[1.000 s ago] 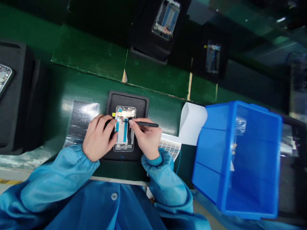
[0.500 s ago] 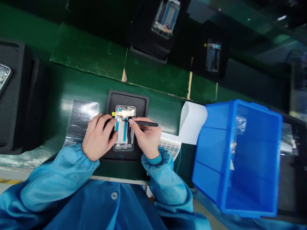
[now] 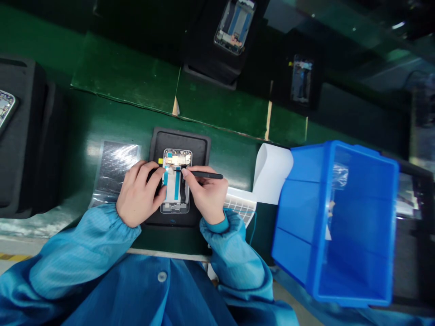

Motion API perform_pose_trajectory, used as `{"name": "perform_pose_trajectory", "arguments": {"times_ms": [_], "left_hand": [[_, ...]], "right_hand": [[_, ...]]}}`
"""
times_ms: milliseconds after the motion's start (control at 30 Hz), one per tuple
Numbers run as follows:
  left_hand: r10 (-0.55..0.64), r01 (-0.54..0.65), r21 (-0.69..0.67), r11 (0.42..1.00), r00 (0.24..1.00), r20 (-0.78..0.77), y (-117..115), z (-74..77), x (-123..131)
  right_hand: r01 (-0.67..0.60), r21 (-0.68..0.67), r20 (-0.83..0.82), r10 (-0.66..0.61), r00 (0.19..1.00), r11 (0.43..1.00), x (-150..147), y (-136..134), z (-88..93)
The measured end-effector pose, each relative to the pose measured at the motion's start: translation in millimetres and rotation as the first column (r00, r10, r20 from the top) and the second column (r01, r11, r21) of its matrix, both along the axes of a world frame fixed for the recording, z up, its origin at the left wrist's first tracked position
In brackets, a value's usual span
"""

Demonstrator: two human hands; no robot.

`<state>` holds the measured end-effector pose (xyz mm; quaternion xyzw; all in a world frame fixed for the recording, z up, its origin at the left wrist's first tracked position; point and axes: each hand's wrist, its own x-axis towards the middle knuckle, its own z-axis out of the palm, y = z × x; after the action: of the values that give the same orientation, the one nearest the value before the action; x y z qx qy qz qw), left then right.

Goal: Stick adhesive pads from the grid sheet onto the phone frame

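An opened smartphone (image 3: pixel 172 197) lies on a black tray (image 3: pixel 200 147), its circuit board at the far end and blue strips down the middle. My left hand (image 3: pixel 139 192) steadies the phone's left edge, fingers bent and thumb against its side. From the right, my right hand (image 3: pixel 210 197) pinches black tweezers (image 3: pixel 207 175), held almost level. Their tip reaches over the phone's upper middle, just below the board. Whether the tip grips anything is too small to tell. A yellow tab (image 3: pixel 161 161) sticks out at the phone's left side.
A blue bin (image 3: pixel 299 213) stands at the right beside a curled white sheet (image 3: pixel 272 174) and a white gridded tray (image 3: pixel 239 203). Left of my hand is a silvery plastic sheet (image 3: pixel 117 165). Black trays (image 3: pixel 23 172) with another phone (image 3: pixel 6 106) sit far left; more phones (image 3: pixel 234 27) lie at the back.
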<state>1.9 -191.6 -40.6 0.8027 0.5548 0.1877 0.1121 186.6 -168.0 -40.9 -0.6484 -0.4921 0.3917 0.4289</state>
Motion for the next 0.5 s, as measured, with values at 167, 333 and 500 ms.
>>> {"name": "perform_pose_trajectory", "arguments": {"times_ms": [167, 333, 500], "left_hand": [[-0.016, 0.014, -0.023, 1.000, 0.999, -0.049, 0.3, 1.8, -0.7], [-0.022, 0.016, -0.035, 0.999, 0.984, -0.178, 0.0, 5.5, 0.7], [-0.041, 0.036, -0.027, 0.999, 0.977, -0.207, 0.1, 9.3, 3.1]], "right_hand": [[-0.008, -0.005, 0.007, 0.008, 1.000, 1.000, -0.3, -0.3, -0.4], [-0.021, -0.012, 0.024, 0.022, 0.999, 1.000, -0.4, -0.5, -0.8], [0.048, 0.010, 0.003, -0.048, 0.999, 0.999, 5.7, -0.9, 7.5]]}}
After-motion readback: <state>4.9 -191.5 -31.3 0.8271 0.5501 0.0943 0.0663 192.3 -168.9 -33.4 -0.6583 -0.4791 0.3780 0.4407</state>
